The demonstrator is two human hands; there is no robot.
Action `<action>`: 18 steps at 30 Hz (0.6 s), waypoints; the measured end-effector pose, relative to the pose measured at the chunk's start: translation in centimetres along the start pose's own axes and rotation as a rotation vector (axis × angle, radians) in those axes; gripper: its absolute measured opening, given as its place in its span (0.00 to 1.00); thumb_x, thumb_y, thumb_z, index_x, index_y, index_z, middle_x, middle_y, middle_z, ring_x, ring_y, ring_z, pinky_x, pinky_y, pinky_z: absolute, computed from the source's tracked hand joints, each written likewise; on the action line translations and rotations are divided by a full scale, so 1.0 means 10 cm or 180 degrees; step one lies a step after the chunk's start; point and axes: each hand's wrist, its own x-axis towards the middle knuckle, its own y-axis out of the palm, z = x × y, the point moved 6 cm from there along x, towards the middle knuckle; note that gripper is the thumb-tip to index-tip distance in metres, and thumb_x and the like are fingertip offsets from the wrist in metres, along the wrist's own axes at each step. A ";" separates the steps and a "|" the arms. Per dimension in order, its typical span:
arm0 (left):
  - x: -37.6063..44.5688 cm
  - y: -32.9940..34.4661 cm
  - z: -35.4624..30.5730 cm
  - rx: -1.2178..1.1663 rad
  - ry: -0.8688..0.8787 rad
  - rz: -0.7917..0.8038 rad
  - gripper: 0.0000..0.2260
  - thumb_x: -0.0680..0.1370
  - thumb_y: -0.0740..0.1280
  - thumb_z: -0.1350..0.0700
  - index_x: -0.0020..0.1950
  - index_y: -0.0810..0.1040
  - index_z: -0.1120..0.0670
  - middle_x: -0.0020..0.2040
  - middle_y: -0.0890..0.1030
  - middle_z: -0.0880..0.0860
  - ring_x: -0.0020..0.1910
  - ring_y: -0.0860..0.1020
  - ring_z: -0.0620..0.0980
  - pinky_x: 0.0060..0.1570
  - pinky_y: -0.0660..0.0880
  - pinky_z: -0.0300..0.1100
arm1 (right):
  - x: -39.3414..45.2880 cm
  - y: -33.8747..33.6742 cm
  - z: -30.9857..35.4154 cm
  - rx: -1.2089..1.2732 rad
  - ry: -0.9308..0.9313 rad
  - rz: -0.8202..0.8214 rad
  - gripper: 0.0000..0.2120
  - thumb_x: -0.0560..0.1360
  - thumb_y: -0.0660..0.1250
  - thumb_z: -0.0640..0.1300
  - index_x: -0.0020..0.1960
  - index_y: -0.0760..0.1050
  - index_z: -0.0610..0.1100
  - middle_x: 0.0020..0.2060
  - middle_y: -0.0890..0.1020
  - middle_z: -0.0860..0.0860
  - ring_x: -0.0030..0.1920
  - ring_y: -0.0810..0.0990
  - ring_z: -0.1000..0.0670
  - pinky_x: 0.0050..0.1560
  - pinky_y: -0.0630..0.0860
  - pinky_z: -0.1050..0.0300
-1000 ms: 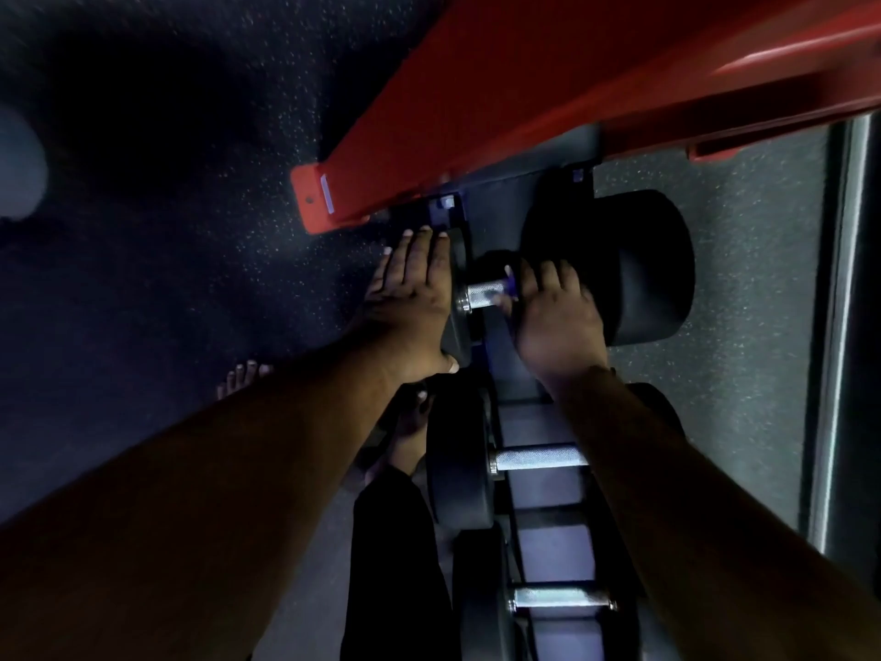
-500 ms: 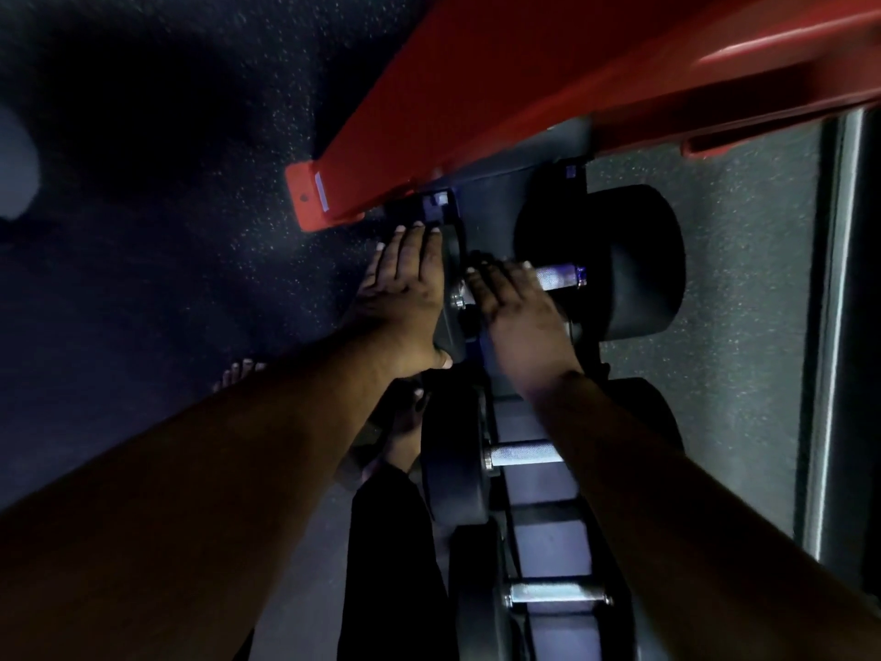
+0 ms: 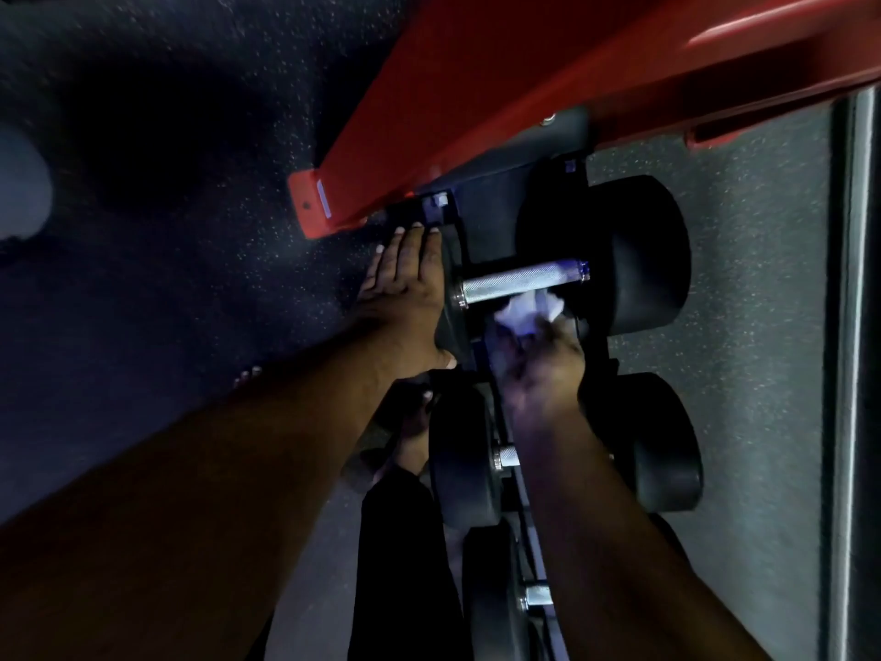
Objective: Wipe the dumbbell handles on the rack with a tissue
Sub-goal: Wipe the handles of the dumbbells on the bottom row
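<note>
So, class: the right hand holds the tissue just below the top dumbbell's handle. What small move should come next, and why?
Probably lower the right hand with the tissue to the next handle. The tissue sits off the top handle, which is fully bare, and the forearm already covers the next one. The left hand rests flat on the top dumbbell's end.

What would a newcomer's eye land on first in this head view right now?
Probably the bright knurled dumbbell handle at centre, bare along its length, with the white tissue bunched just below it in the right hand. Next, the left hand lying flat against the dumbbell's left weight head. Above both, a big red frame beam slants across the top of the view.
</note>
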 end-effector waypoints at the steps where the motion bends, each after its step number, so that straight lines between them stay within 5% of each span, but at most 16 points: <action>1: 0.00 0.00 0.00 0.0003 -0.0001 -0.0012 0.68 0.61 0.81 0.36 0.81 0.37 0.60 0.82 0.40 0.59 0.81 0.40 0.57 0.80 0.42 0.54 | 0.03 0.12 0.00 0.0335 0.0156 0.0080 0.15 0.79 0.58 0.34 0.39 0.77 0.45 0.32 0.80 0.48 0.35 0.80 0.48 0.35 0.79 0.53; 4: 0.00 0.00 0.00 0.0016 -0.0014 0.0012 0.68 0.61 0.81 0.37 0.81 0.36 0.60 0.82 0.39 0.59 0.81 0.39 0.57 0.80 0.41 0.53 | -0.07 0.44 -0.11 0.0373 0.0326 0.0271 0.05 0.69 0.64 0.36 0.42 0.76 0.43 0.32 0.75 0.44 0.30 0.75 0.47 0.28 0.76 0.60; 6: 0.01 0.00 0.00 -0.0018 0.0003 0.0032 0.67 0.62 0.81 0.37 0.81 0.36 0.60 0.82 0.38 0.58 0.81 0.38 0.56 0.80 0.40 0.52 | -0.18 0.53 -0.12 -0.0054 0.0366 0.0425 0.12 0.64 0.68 0.37 0.47 0.72 0.39 0.34 0.73 0.42 0.30 0.75 0.46 0.31 0.76 0.59; 8: 0.00 0.00 0.01 -0.0045 -0.0005 0.0021 0.67 0.62 0.81 0.37 0.81 0.36 0.59 0.82 0.38 0.58 0.81 0.38 0.56 0.80 0.40 0.52 | -0.20 0.57 0.00 0.0196 0.0488 0.0701 0.06 0.74 0.67 0.40 0.40 0.72 0.40 0.31 0.77 0.44 0.28 0.78 0.47 0.29 0.77 0.59; 10: 0.00 0.00 0.01 -0.0055 -0.0008 0.0020 0.67 0.62 0.81 0.37 0.81 0.37 0.59 0.82 0.38 0.58 0.81 0.38 0.56 0.80 0.41 0.52 | -0.10 0.50 0.23 0.0739 0.0461 0.0576 0.14 0.83 0.58 0.40 0.38 0.71 0.43 0.24 0.78 0.49 0.23 0.79 0.52 0.23 0.74 0.64; 12: 0.00 0.00 0.01 -0.0035 -0.0013 0.0038 0.68 0.62 0.81 0.37 0.81 0.36 0.60 0.82 0.38 0.58 0.81 0.38 0.55 0.80 0.41 0.52 | -0.02 0.46 0.27 0.0991 0.0298 0.0456 0.13 0.83 0.57 0.41 0.41 0.71 0.42 0.23 0.79 0.50 0.23 0.79 0.54 0.22 0.74 0.65; 15: 0.01 0.00 0.00 -0.0030 -0.0039 0.0073 0.68 0.62 0.80 0.37 0.81 0.35 0.59 0.82 0.37 0.58 0.81 0.37 0.55 0.80 0.40 0.51 | -0.03 0.52 -0.08 0.0234 0.0285 0.0657 0.08 0.78 0.66 0.40 0.53 0.74 0.36 0.39 0.81 0.42 0.36 0.82 0.47 0.35 0.80 0.57; 18: 0.01 0.02 0.02 -0.0051 -0.0051 0.0106 0.68 0.62 0.80 0.36 0.81 0.34 0.59 0.82 0.36 0.58 0.81 0.36 0.55 0.80 0.38 0.50 | 0.10 0.52 -0.14 0.0017 0.0462 0.0840 0.02 0.77 0.67 0.39 0.46 0.75 0.41 0.35 0.81 0.45 0.33 0.81 0.48 0.33 0.79 0.57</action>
